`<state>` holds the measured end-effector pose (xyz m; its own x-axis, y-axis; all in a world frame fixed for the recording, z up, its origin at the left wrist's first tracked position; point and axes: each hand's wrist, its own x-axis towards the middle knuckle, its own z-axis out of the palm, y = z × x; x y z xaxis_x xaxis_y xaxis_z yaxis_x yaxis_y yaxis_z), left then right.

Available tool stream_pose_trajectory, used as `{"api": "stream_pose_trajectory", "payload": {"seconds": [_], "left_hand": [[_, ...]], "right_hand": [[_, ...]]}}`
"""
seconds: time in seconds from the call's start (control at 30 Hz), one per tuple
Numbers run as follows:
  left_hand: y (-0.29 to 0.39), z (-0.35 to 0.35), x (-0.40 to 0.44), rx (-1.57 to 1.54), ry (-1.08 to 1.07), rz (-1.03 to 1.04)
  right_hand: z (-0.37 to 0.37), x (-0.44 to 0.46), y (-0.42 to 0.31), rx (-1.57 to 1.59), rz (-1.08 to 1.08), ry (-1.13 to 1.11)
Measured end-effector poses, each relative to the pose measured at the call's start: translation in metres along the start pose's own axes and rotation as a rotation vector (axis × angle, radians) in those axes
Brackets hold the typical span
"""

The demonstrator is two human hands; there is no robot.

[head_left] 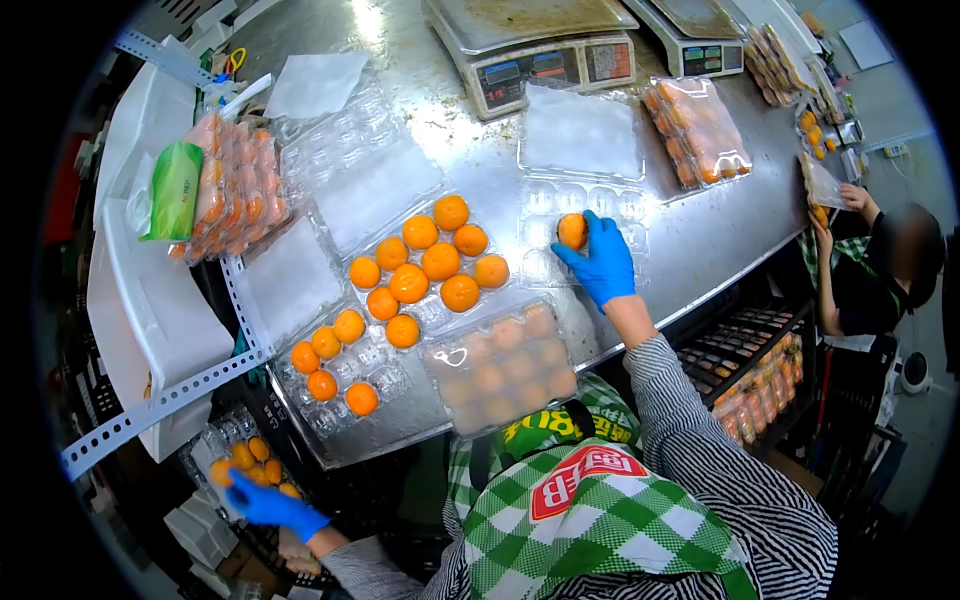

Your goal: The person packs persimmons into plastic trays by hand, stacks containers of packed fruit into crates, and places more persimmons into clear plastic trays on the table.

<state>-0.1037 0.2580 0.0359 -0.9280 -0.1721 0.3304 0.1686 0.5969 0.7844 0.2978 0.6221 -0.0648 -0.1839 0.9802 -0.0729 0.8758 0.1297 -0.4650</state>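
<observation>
My right hand [605, 262], in a blue glove, grips a round orange fruit [572, 231] over a clear plastic tray [540, 200] with moulded cups. At the lower left, my blue-gloved left hand [268, 503] has its fingers on another orange fruit [222, 471], slightly blurred, beside a tray holding several more fruits [258, 449]. A filled tray of orange fruits [440, 262] lies mid-table. Left of it, a partly filled tray [385, 375] holds several fruits. Close to my apron sits a closed clear pack [498, 368] with fruits showing through a whitish cover.
Two weighing scales [552, 72] stand at the back. Stacked fruit packs [232, 190] with a green packet [176, 190] are at left, another pack [698, 130] at right. White liner sheets [580, 130] lie on trays. A co-worker [880, 260] handles a pack far right. Crates [760, 375] stand below.
</observation>
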Motion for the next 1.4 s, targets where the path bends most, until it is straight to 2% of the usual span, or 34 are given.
{"api": "stream_pose_trajectory", "payload": {"seconds": [0.03, 0.07, 0.1, 0.13, 0.2, 0.27, 0.37, 0.4, 0.5, 0.6, 0.73, 0.83, 1.0, 1.07, 1.17, 1.23, 1.27, 1.3, 1.33, 1.37, 1.4], "left_hand": [[-0.046, -0.019, 0.049, 0.045, 0.083, 0.090], [-0.021, -0.023, 0.058, 0.048, 0.146, 0.101], [-0.064, -0.038, 0.115, 0.087, 0.178, 0.173], [-0.047, -0.035, 0.128, 0.116, 0.279, 0.178], [-0.039, -0.031, 0.171, 0.077, 0.242, 0.245], [-0.058, -0.025, 0.226, 0.154, 0.196, 0.219], [-0.057, -0.001, 0.254, 0.212, 0.020, 0.144], [-0.062, 0.010, 0.257, 0.220, -0.016, 0.152], [-0.062, 0.017, 0.265, 0.200, -0.005, 0.096], [-0.067, 0.017, 0.283, 0.202, -0.058, 0.098], [-0.035, 0.025, 0.274, 0.282, -0.066, 0.117], [-0.048, 0.032, 0.294, 0.368, -0.126, 0.182], [-0.098, 0.047, 0.337, 0.346, -0.292, 0.351], [-0.087, 0.047, 0.324, 0.384, -0.293, 0.351], [-0.038, 0.042, 0.247, 0.143, -0.238, 0.300], [-0.040, 0.037, 0.198, 0.169, -0.013, 0.411], [-0.033, 0.037, 0.160, 0.159, 0.003, 0.369], [-0.007, 0.040, 0.102, 0.017, -0.018, 0.318], [-0.017, 0.042, 0.070, -0.043, -0.117, 0.292], [0.007, 0.051, 0.009, -0.302, -0.191, 0.166], [0.028, 0.048, -0.036, -0.067, -0.351, 0.263]], "right_hand": [[-0.002, 0.004, -0.003, -0.031, 0.010, -0.059], [0.002, 0.007, 0.000, -0.035, 0.033, -0.048], [0.008, 0.009, 0.007, 0.057, 0.058, -0.029], [0.015, 0.011, 0.016, 0.149, 0.085, -0.012], [0.015, 0.011, 0.021, 0.308, 0.132, -0.026], [0.010, 0.011, 0.020, 0.439, 0.175, -0.092], [0.013, 0.004, 0.009, 0.425, 0.153, -0.014], [0.012, 0.004, 0.003, 0.305, 0.144, 0.008], [0.011, 0.009, 0.001, 0.371, 0.220, -0.046], [0.009, 0.003, -0.003, 0.436, 0.096, 0.020], [0.010, -0.018, 0.000, 0.386, -0.347, 0.289], [0.001, -0.026, -0.015, 0.364, -0.467, 0.402], [-0.014, -0.033, -0.039, 0.427, -0.560, 0.392], [-0.015, -0.034, -0.045, 0.454, -0.589, 0.383], [-0.018, -0.036, -0.053, 0.465, -0.623, 0.361], [-0.020, -0.038, -0.061, 0.467, -0.633, 0.343], [-0.021, -0.041, -0.066, 0.469, -0.631, 0.335], [-0.020, -0.043, -0.071, 0.473, -0.629, 0.326], [-0.019, -0.045, -0.077, 0.495, -0.656, 0.312], [-0.016, -0.046, -0.083, 0.518, -0.684, 0.298], [-0.013, -0.049, -0.090, 0.544, -0.714, 0.280]]}}
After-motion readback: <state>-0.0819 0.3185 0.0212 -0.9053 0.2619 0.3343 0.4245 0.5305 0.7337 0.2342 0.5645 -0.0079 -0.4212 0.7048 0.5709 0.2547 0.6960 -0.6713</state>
